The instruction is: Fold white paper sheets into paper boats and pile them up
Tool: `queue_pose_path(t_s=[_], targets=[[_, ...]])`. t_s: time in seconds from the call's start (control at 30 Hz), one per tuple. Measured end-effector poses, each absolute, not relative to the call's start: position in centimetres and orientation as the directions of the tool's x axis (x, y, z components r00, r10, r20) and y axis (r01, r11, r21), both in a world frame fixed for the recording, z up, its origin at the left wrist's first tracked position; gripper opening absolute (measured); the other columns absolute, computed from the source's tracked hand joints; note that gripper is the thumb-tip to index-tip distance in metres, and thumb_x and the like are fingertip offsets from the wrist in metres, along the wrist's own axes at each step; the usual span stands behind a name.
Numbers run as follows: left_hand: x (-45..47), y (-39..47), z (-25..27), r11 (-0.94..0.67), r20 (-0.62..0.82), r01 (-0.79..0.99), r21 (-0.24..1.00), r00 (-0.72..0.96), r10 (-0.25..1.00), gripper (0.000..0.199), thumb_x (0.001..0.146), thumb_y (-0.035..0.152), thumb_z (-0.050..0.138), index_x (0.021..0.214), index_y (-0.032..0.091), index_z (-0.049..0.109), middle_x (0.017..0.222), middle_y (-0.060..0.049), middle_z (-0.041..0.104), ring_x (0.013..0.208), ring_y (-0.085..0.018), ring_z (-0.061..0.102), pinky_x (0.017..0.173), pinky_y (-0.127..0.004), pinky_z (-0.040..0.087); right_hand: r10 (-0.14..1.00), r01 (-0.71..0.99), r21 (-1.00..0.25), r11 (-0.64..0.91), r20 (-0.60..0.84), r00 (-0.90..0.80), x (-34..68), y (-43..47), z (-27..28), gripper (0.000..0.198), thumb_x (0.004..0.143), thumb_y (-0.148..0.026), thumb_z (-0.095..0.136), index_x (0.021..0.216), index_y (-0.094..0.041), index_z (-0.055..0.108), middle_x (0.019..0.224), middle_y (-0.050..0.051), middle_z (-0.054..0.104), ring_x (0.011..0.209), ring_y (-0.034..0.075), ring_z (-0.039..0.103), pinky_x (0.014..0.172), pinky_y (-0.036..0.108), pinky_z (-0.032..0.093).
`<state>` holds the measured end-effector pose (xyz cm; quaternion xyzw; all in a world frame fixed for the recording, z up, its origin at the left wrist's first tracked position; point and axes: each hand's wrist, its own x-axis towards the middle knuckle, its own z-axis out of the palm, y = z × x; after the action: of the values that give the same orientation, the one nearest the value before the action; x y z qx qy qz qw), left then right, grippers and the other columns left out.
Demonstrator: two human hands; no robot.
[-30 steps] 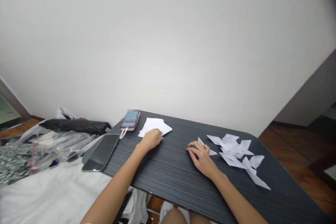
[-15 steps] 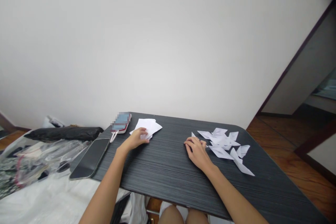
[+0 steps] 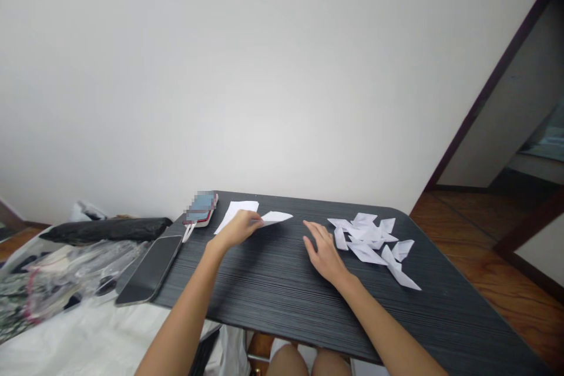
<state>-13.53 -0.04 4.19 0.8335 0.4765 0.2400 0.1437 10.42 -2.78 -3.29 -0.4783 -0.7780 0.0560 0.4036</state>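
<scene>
My left hand [image 3: 240,228] pinches a white sheet of paper [image 3: 277,218] by its near left edge, tilted up off the table. Behind that hand, a small stack of white paper [image 3: 235,211] lies flat, partly covered by my fingers. My right hand [image 3: 324,249] hovers over or rests on the dark table [image 3: 273,282], fingers stretched and apart, holding nothing. Just right of it sits a loose pile of folded white paper pieces [image 3: 365,235], with pointed ends, several overlapping one another.
A dark-screened tablet or large phone [image 3: 152,270] lies at the table's left edge. Beyond it is a blurred-out blue item [image 3: 201,208] with a white strap. Plastic bags [image 3: 88,264] and a long black bundle [image 3: 106,227] lie left of the table. A white wall [image 3: 282,82] stands behind.
My left hand has lifted a sheet from the stack and moved right with it. My right hand has drawn away from the folded pile, leaving a folded piece there, and its fingers have spread.
</scene>
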Motion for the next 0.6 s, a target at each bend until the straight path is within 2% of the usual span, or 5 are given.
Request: queue_pose_path(t_s=[0.13,0.27,0.4,0.5,0.6], targets=[[-8.3,-0.3,5.5,-0.609,0.139,0.548,0.573,0.668,0.731,0.028,0.075,0.031,0.047,0.084,0.012,0.065,0.080,-0.005,0.066,0.072,-0.015,0.056,0.067,-0.021,0.039,0.801,0.562,-0.603,0.566,0.564,-0.201,10.1,-2.6,-3.4,0.047,0.083,-0.032,0.034,0.127,-0.020,0.026,0.126,0.009,0.035,0.117,0.019,0.031,0.096,0.038,0.028],[-4.9,1.0,5.6,-0.588,0.102,0.405,0.701,0.758,0.644,0.030,0.072,0.034,0.051,0.083,0.011,0.066,0.076,-0.004,0.065,0.069,-0.015,0.055,0.062,-0.020,0.039,0.788,0.439,-0.696,0.568,0.614,-0.046,10.7,-2.0,-2.8,0.036,0.081,-0.034,0.038,0.114,-0.020,0.044,0.121,0.009,0.039,0.115,0.020,0.033,0.097,0.038,0.027],[-3.7,2.6,4.6,-0.517,0.178,0.299,0.802,0.706,0.685,0.029,0.072,0.035,0.051,0.077,0.011,0.066,0.075,-0.006,0.064,0.070,-0.016,0.055,0.064,-0.023,0.041,0.820,0.285,-0.783,0.554,0.573,-0.019,11.2,-1.4,-2.4,0.025,0.081,-0.031,0.038,0.080,-0.017,0.058,0.099,0.008,0.053,0.096,0.018,0.049,0.084,0.032,0.040],[-3.8,3.2,3.1,-0.504,0.298,0.212,0.837,0.596,0.746,0.025,0.071,0.033,0.053,0.068,0.011,0.064,0.084,-0.007,0.062,0.079,-0.016,0.055,0.073,-0.025,0.040,0.841,0.266,-0.808,0.526,0.541,-0.021,11.3,-1.1,-2.6,0.022,0.079,-0.030,0.042,0.072,-0.017,0.060,0.096,0.008,0.053,0.089,0.018,0.051,0.076,0.030,0.043],[-4.2,3.3,1.6,-0.418,0.261,0.200,0.886,0.531,0.806,0.025,0.069,0.034,0.056,0.078,0.013,0.063,0.102,-0.009,0.057,0.089,-0.018,0.052,0.074,-0.026,0.040,0.840,0.245,-0.813,0.528,0.542,-0.012,11.5,-0.7,-2.9,0.022,0.078,-0.028,0.043,0.070,-0.018,0.060,0.100,0.007,0.052,0.091,0.018,0.050,0.075,0.029,0.043]])
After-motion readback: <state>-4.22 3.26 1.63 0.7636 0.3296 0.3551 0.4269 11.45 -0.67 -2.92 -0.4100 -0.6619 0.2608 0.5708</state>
